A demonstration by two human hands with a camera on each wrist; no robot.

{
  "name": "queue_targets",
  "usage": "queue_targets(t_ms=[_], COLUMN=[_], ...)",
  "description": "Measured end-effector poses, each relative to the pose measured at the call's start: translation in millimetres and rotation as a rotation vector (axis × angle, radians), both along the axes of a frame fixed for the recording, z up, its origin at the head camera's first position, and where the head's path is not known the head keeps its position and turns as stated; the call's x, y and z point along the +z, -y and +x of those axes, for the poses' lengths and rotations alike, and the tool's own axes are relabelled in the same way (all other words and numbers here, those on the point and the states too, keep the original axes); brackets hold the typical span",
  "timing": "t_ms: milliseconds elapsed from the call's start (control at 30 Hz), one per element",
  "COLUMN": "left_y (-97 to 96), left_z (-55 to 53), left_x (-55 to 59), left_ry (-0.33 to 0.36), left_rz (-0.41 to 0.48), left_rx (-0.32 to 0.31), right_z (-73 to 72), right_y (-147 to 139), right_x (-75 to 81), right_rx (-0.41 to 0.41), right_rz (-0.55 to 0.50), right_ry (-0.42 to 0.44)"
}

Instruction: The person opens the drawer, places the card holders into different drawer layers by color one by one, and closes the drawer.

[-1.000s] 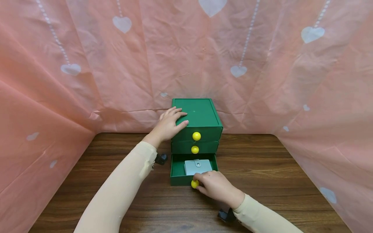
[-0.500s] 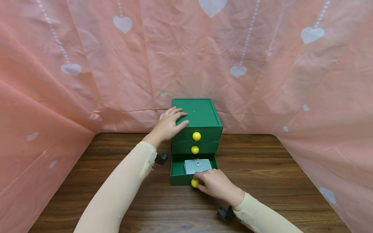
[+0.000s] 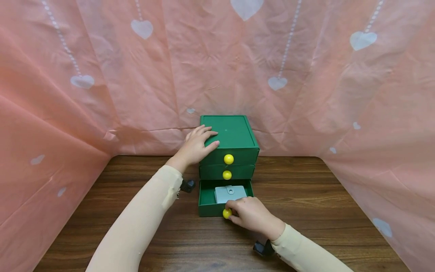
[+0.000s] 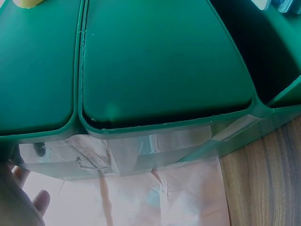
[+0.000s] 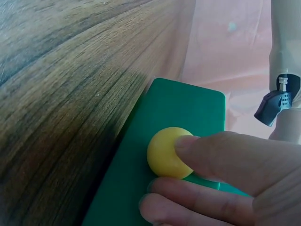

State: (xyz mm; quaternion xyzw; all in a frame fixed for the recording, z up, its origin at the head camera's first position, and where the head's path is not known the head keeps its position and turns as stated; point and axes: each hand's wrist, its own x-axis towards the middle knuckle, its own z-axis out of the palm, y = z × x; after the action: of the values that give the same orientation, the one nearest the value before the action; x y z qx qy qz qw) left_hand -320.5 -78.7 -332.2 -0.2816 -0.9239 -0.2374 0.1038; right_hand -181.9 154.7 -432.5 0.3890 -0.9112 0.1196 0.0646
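Observation:
A green three-drawer box stands on the table, its bottom drawer pulled out and the two upper drawers closed. Inside the bottom drawer lies a pale blue snap-closure wallet, partly hidden by my right hand. My right hand pinches the yellow round knob of that drawer between thumb and fingers, as the right wrist view shows. My left hand rests with spread fingers on the left top edge of the box. Only part of the left hand shows in the left wrist view.
The wooden table extends around the box. A pink cloth with white hearts hangs behind and at both sides, close to the back of the box. Each wrist wears a small black camera.
Almost nothing differs. My right hand and the drawer knob shift very slightly, while the left hand stays on the box.

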Motion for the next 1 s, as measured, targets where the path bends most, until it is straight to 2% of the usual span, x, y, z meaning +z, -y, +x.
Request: queue_targets(t_ms=[333, 1000], left_y=[-1.0, -1.1], left_z=[0.5, 1.1], left_x=[-0.7, 0.7], left_ry=[0.003, 0.003], left_rz=[-0.009, -0.008], left_rx=[0.006, 0.012], right_z=[-8.3, -21.2], right_y=[-3, -2], right_x=[-4.5, -5.1], right_rx=[-0.047, -0.059], right_rz=[0.0, -0.016], right_ry=[-0.059, -0.119])
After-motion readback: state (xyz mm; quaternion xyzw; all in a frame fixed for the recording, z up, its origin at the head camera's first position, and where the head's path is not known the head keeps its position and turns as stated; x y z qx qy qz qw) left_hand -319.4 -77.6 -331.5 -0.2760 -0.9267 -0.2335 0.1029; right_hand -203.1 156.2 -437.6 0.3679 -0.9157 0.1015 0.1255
